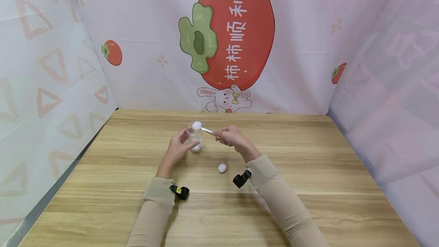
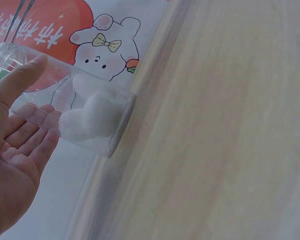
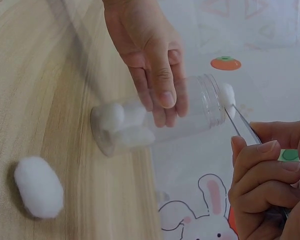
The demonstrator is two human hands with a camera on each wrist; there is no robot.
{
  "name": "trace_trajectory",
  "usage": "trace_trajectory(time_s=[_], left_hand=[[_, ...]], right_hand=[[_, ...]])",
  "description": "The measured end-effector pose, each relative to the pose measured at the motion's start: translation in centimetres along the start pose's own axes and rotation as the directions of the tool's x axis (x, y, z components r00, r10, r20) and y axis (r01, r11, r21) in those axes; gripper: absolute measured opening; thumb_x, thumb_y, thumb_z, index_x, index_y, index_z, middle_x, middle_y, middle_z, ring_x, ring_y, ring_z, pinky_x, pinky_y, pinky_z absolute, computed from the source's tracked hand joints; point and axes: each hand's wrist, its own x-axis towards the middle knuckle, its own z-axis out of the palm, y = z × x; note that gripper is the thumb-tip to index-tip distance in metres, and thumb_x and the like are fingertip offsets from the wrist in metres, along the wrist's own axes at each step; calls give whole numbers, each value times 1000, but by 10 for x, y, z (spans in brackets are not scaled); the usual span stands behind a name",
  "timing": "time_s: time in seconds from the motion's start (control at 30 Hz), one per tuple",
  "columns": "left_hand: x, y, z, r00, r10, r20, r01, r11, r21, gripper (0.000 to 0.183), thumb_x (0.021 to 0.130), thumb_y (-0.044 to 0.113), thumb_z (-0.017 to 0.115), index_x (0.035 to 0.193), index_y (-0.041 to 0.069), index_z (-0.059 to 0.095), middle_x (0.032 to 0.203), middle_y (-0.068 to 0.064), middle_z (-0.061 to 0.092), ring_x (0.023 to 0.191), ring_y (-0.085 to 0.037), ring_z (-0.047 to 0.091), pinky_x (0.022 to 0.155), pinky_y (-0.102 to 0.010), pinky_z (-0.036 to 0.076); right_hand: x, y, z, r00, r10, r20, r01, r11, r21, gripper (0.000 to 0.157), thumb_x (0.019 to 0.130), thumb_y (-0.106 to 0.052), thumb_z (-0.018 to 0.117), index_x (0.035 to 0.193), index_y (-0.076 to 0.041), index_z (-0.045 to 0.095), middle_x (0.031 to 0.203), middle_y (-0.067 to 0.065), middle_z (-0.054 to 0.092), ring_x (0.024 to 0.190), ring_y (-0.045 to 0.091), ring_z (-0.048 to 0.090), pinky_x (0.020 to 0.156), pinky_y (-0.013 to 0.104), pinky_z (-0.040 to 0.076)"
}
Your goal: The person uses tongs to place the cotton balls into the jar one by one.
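A clear open jar [image 1: 194,135] stands upright on the table with several cotton balls [image 3: 131,125] at its bottom. My left hand [image 1: 179,146] holds the jar from the side, thumb on the near side and fingers behind it. In my right hand [image 1: 233,137] I grip metal tweezers [image 3: 246,129]. Their tips pinch a single cotton ball [image 3: 227,95] right at the jar's mouth; whether it touches the rim I cannot tell. Another loose cotton ball [image 1: 222,168] lies on the table between my forearms, nearer to me than the jar.
The wood-grain table [image 1: 308,209] spreads out on both sides of my arms. Behind it hangs a printed cloth [image 1: 144,71], and further cloths close off the left and right. A small black camera [image 1: 242,178] sits on each wrist.
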Motion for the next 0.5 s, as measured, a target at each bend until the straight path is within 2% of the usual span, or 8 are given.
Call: trace_trajectory(time_s=[0.2, 0.5], left_hand=[[13, -26, 2, 1000, 12, -11, -12, 1000, -9, 77, 85, 18, 74, 147, -1, 33, 148, -27, 42, 140, -38, 41, 122, -42, 36], [15, -31, 2, 999, 41, -22, -41, 999, -4, 75, 84, 21, 75, 146, 1, 37, 146, -25, 46, 139, -37, 44, 120, -42, 38]], right_hand=[[1, 1, 1, 1000, -8, 10, 8, 1000, 9, 32, 94, -27, 60, 68, -8, 61, 47, -7, 40, 45, 5, 28, 41, 17, 18], [-1, 3, 1, 1000, -6, 19, 6, 1000, 19, 33, 94, -30, 59, 68, -10, 61, 49, -7, 41, 45, 5, 29, 42, 17, 19]])
